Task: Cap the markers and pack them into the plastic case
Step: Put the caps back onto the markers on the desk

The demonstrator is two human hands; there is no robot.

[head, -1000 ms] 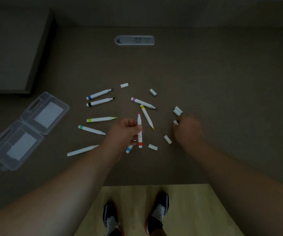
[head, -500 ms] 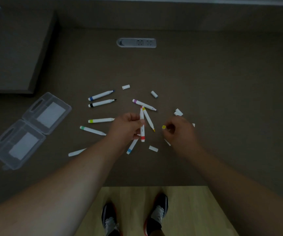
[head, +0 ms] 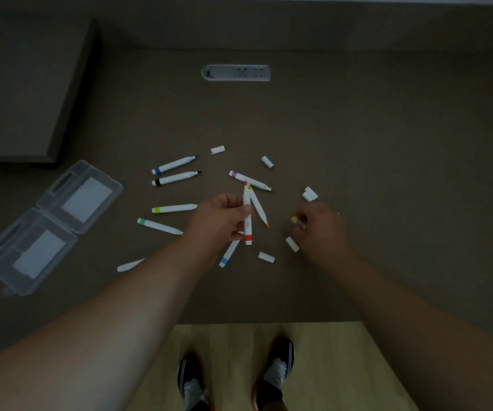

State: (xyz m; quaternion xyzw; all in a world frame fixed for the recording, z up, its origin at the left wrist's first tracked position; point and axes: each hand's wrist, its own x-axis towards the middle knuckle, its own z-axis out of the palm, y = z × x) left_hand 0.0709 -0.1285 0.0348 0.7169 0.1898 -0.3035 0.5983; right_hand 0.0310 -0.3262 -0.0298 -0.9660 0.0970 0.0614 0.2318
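The red marker is pinched mid-barrel by the left hand, its long axis running straight away from the person, red band at the near end and bare tip at the far end. A small cap with a yellow end is held in the curled fingers of the right hand, level with the marker's grip and off to its right, well short of the tip. The capping move is judged to turn on this: the cap must be carried up and leftward to the far tip and lined up with the barrel's axis, and the yellow end may mark it as another pen's cap.

Nearer than the grip lie the blue-banded marker, partly under the left hand, and two loose caps. Just beyond the held barrel the yellow marker lies slanted, with the purple marker farther still; both crowd the tip. Left of the grip are the green markers, and far left, well apart, the open plastic case, still without markers.
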